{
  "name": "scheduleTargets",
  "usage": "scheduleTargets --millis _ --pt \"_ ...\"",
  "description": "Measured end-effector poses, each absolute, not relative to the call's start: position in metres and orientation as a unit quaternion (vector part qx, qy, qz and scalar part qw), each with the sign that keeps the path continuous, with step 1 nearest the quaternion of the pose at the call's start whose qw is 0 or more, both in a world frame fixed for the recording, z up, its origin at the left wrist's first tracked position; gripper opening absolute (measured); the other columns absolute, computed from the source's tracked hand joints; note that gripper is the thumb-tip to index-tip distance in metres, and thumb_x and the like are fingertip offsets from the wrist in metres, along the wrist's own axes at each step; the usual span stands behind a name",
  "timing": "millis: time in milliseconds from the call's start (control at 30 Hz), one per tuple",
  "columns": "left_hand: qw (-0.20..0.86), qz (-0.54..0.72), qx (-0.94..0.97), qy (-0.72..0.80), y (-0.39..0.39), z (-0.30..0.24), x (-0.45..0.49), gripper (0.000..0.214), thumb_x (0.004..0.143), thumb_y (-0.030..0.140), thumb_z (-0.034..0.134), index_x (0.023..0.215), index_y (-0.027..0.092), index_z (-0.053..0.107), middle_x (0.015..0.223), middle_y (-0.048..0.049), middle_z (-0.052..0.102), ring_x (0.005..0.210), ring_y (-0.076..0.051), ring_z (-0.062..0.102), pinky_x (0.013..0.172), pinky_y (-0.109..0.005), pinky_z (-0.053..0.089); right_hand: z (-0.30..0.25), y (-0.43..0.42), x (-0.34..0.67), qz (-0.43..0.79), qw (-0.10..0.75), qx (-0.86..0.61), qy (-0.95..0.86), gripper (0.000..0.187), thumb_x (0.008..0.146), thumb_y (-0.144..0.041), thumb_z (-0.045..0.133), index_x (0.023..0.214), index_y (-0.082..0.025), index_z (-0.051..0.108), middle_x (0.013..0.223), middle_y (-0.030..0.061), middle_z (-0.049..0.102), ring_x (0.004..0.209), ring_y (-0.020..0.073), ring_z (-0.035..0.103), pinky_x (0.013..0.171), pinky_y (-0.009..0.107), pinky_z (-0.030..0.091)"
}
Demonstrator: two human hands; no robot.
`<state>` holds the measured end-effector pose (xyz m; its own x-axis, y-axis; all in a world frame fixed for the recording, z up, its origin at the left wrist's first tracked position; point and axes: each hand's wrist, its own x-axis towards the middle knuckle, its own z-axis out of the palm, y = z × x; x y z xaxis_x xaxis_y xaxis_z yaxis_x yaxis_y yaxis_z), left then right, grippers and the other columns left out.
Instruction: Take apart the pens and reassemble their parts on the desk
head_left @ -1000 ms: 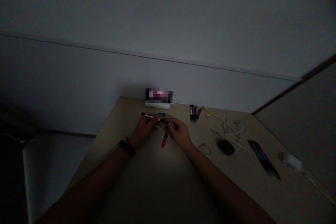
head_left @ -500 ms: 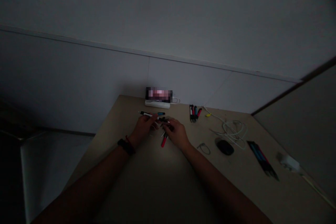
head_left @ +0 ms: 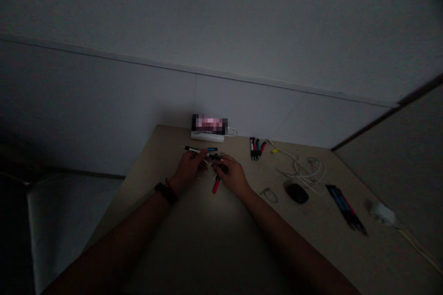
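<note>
My left hand [head_left: 188, 166] is closed around a white-and-black pen barrel [head_left: 192, 149], its black end pointing left. Close by on the right, my right hand [head_left: 231, 171] has its fingers pinched near the pen's other end; whether a small part is between them is too dark to tell. On the desk under my hands lie a red pen piece [head_left: 216, 186] and some thin pale and dark bits. Just behind my left fingers lies a blue-and-black pen piece [head_left: 212, 149].
A phone [head_left: 209, 124] leans on a white stand [head_left: 207, 137] by the wall. Several pens [head_left: 255, 148] lie right of it. Further right are a white cable [head_left: 304, 170], a thin loop [head_left: 269, 195], a black mouse [head_left: 296, 192], more pens [head_left: 346, 209] and a white plug [head_left: 382, 213].
Almost nothing differs. Both hands keep their places, with only a slight shift of the right fingers over the pen parts.
</note>
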<state>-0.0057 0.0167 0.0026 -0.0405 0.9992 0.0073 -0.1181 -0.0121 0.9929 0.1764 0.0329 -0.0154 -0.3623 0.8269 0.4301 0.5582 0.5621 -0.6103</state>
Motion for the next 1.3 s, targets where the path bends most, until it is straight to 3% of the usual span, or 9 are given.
scheduleTargets --millis 333,500,700,933,1300 --pt "0.518 0.549 0.449 0.477 0.015 0.005 -0.006 0.051 0.083 0.063 0.066 0.071 0.013 0.071 0.064 -0.0053 0.070 0.054 -0.014 0.061 0.052 -0.024 0.044 -0.015 0.032 0.176 0.218 0.407 -0.430 -0.776 0.008 0.089 -0.025 0.064 0.089 -0.021 0.072 0.091 0.0064 0.067 0.086 0.0218 0.063 0.079 0.034 0.050" --pt "0.531 0.565 0.416 0.476 0.016 0.005 -0.005 0.055 0.077 0.067 0.071 0.076 0.012 0.070 0.078 -0.0092 0.075 0.055 -0.014 0.063 0.052 -0.025 0.046 -0.015 0.036 0.179 0.261 0.468 -0.447 -0.716 0.034 0.097 -0.048 0.053 0.081 -0.021 0.068 0.083 0.0061 0.066 0.083 0.0222 0.062 0.077 0.033 0.048" --pt "0.527 0.579 0.396 0.480 0.018 0.002 -0.004 0.056 0.073 0.069 0.073 0.080 0.013 0.066 0.079 -0.0083 0.074 0.054 -0.013 0.062 0.051 -0.025 0.046 -0.016 0.036 0.181 0.371 0.489 -0.455 -0.645 0.062 0.098 -0.068 0.036 0.072 -0.020 0.065 0.065 0.0042 0.061 0.065 0.0200 0.057 0.063 0.031 0.046" --pt "0.520 0.551 0.441 0.481 0.017 0.001 -0.006 0.051 0.077 0.064 0.071 0.075 0.014 0.069 0.074 -0.0063 0.072 0.056 -0.014 0.061 0.054 -0.025 0.047 -0.007 0.031 0.178 0.392 0.448 -0.436 -0.675 0.057 0.095 -0.068 0.046 0.066 -0.021 0.062 0.059 0.0002 0.056 0.058 0.0169 0.054 0.059 0.029 0.043" --pt "0.497 0.512 0.523 0.467 0.016 0.001 -0.007 0.038 0.080 0.052 0.072 0.076 0.014 0.072 0.065 -0.0032 0.068 0.056 -0.014 0.059 0.055 -0.025 0.045 0.000 0.029 0.176 0.419 0.432 -0.406 -0.688 0.055 0.090 -0.070 0.056 0.067 -0.020 0.064 0.062 0.0015 0.062 0.059 0.0161 0.056 0.058 0.027 0.045"
